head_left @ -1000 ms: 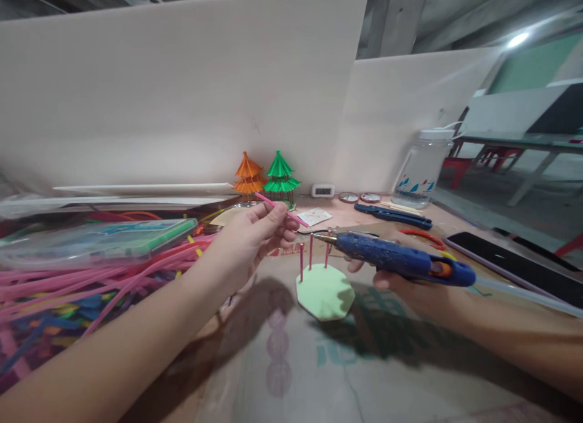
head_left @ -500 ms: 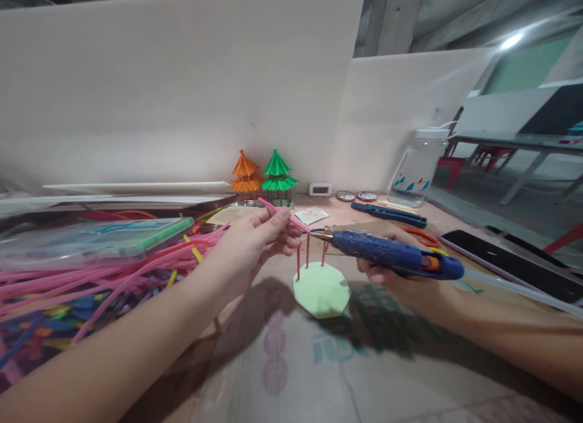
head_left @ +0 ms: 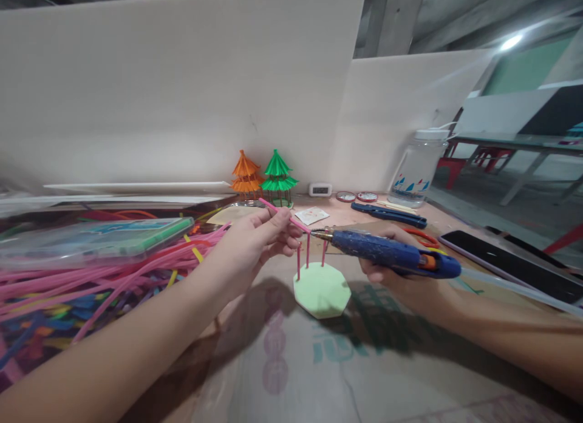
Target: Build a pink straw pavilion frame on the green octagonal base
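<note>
My left hand (head_left: 268,232) pinches a thin pink pipe cleaner (head_left: 269,205), whose lower right end meets the tip of a blue hot glue gun (head_left: 378,248). My right hand (head_left: 387,262) is wrapped round the glue gun, with a pale glue stick (head_left: 514,289) trailing from its back. Beneath the nozzle lies a pale green octagonal base (head_left: 322,292) on cardboard. Several thin pink posts (head_left: 299,264) stand upright along its far and left edge. Whether the pipe cleaner touches the middle post's top I cannot tell.
An orange pagoda model (head_left: 246,174) and a green one (head_left: 279,177) stand by the white board. Pink strips (head_left: 136,268) and a plastic case (head_left: 100,241) fill the left. To the right are a utility knife (head_left: 388,215), a phone (head_left: 505,262) and a water bottle (head_left: 414,168).
Almost nothing differs. The glue gun has shifted very slightly to the left, and both hands keep their grip.
</note>
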`<act>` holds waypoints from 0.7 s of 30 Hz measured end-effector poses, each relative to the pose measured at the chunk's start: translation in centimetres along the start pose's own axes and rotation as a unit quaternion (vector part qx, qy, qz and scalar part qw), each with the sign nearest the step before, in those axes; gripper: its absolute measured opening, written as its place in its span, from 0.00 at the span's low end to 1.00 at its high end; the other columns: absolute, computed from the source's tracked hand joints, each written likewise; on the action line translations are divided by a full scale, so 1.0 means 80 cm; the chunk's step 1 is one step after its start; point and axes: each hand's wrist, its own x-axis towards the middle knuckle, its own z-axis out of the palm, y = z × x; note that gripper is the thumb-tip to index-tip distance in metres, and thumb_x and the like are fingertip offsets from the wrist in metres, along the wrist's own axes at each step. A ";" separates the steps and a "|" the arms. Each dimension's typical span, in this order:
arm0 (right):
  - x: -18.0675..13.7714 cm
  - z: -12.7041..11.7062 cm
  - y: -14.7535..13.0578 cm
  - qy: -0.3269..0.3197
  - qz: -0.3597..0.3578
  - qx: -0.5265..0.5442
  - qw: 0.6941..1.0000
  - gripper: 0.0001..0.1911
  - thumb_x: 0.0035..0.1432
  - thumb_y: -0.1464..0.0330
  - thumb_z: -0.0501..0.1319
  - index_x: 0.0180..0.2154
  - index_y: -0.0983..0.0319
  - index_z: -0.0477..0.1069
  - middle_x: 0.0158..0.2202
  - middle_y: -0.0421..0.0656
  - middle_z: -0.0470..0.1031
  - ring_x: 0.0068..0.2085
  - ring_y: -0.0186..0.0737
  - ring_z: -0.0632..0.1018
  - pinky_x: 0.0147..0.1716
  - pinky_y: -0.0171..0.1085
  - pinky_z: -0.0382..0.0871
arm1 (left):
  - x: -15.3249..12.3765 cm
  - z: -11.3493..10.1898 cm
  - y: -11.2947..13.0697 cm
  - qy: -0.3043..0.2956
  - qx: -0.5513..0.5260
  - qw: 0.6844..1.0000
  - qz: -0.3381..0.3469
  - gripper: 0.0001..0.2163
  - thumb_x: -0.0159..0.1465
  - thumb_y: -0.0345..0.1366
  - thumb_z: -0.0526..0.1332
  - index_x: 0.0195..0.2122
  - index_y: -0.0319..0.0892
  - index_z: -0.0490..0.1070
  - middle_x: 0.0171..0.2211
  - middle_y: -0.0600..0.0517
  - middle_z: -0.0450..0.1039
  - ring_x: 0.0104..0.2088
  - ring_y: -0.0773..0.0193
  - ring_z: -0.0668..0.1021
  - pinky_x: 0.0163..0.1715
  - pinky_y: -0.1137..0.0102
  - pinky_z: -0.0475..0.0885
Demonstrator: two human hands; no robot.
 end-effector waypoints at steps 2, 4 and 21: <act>0.000 -0.002 0.000 0.000 0.001 -0.004 1.000 0.27 0.51 0.40 0.70 0.34 0.53 0.66 0.20 0.34 0.70 0.20 0.37 0.72 0.22 0.39 0.68 | 0.000 -0.001 -0.001 -0.002 -0.002 1.000 0.002 0.20 0.55 0.51 0.77 0.29 0.38 0.78 0.26 0.52 0.76 0.26 0.69 0.76 0.29 0.75 0.73; -0.001 -0.004 0.004 -0.011 0.004 0.009 1.000 0.28 0.51 0.40 0.70 0.36 0.54 0.67 0.20 0.33 0.70 0.20 0.37 0.72 0.22 0.39 0.67 | 0.000 -0.001 -0.001 -0.004 -0.002 1.000 0.003 0.20 0.55 0.51 0.77 0.29 0.38 0.78 0.26 0.52 0.76 0.26 0.70 0.76 0.28 0.76 0.73; -0.009 -0.007 0.033 -0.014 -0.034 0.061 0.997 0.21 0.53 0.54 0.76 0.41 0.56 0.71 0.24 0.34 0.76 0.22 0.35 0.75 0.23 0.35 0.68 | 0.000 -0.001 -0.001 -0.009 0.011 1.000 -0.001 0.21 0.56 0.52 0.76 0.30 0.37 0.76 0.26 0.52 0.75 0.27 0.70 0.75 0.30 0.76 0.74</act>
